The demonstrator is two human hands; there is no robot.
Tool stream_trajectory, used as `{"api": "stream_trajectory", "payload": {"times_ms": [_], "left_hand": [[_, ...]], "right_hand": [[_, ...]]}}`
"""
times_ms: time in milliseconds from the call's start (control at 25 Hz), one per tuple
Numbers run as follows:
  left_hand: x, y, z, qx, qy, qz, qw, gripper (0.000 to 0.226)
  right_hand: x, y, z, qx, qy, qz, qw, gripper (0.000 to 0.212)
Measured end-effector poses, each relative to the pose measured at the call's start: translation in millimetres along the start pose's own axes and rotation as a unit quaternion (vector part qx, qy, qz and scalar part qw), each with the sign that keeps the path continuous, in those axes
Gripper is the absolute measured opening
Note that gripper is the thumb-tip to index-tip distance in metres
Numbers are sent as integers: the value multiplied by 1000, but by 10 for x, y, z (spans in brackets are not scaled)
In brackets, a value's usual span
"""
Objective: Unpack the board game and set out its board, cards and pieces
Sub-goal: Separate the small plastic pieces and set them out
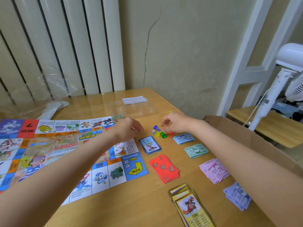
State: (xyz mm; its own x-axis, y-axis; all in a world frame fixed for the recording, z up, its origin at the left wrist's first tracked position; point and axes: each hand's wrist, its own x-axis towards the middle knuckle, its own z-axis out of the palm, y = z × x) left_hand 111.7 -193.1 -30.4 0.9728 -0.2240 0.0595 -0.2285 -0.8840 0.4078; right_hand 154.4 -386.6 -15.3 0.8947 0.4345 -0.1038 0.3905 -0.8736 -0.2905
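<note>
Small plastic pawns (161,132), tipped beside white die (153,131), just below curled right hand (174,122), apparently empty; left hand (129,131) farther, grip unclear.

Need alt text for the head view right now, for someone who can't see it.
Both hands reach over a wooden table: the right hand hovers above coloured pawns and a die, the left hand beside them. The game board lies flat at left; card stacks and paper money at right.
</note>
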Motion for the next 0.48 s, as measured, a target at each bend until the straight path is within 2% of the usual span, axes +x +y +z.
{"api": "stream_trajectory", "payload": {"times_ms": [120, 240, 480], "left_hand": [[-84, -79, -33, 0, -3, -6, 1000, 30], [-115, -111, -19, -9, -8, -10, 1000, 29], [-139, -1, 11, -26, -24, -1, 999, 26]], "right_hand": [[18, -78, 71, -62, -44, -10, 997, 46], [69, -68, 137, -105, -39, 0, 994, 44], [-3, -27, 64, -32, 24, -17, 999, 29]]}}
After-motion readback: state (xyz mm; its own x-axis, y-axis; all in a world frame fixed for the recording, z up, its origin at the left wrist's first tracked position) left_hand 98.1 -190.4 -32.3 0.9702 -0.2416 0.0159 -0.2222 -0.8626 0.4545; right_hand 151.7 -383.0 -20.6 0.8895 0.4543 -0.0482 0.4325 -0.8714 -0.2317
